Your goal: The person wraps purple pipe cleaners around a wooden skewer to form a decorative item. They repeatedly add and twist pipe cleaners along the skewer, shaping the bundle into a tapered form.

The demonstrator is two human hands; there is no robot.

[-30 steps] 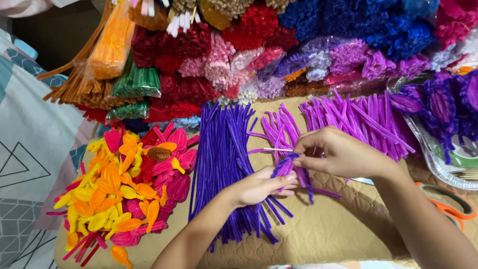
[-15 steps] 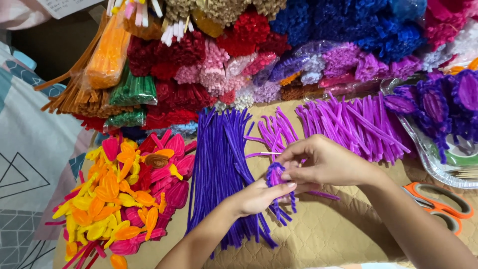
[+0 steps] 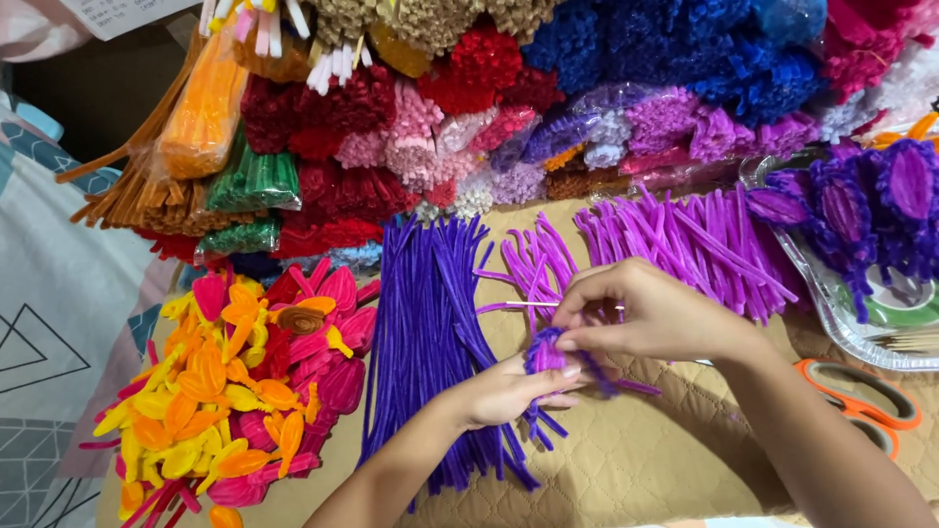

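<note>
My left hand (image 3: 509, 391) grips a small bunch of dark purple pipe cleaners (image 3: 544, 357), their ends sticking out below the fist. My right hand (image 3: 650, 313) pinches the top of the same bunch from the right, fingers curled over it. A thin pale stick (image 3: 548, 304) pokes out to the left of my right fingers. Both hands work above a tan quilted mat (image 3: 636, 460). A long pile of dark purple pipe cleaners (image 3: 430, 323) lies just left of the hands, and lighter violet pipe cleaners (image 3: 704, 244) lie behind them.
A heap of pink, orange and yellow pipe-cleaner petals (image 3: 245, 381) lies at the left. Bagged pipe cleaners in many colours (image 3: 469, 108) are stacked along the back. Orange-handled scissors (image 3: 861, 401) and a clear tray (image 3: 851, 332) with purple petals (image 3: 871, 205) sit at the right.
Both hands have drawn closer together around the purple bunch, which is now bunched tighter in my left fist. The view has shifted slightly.
</note>
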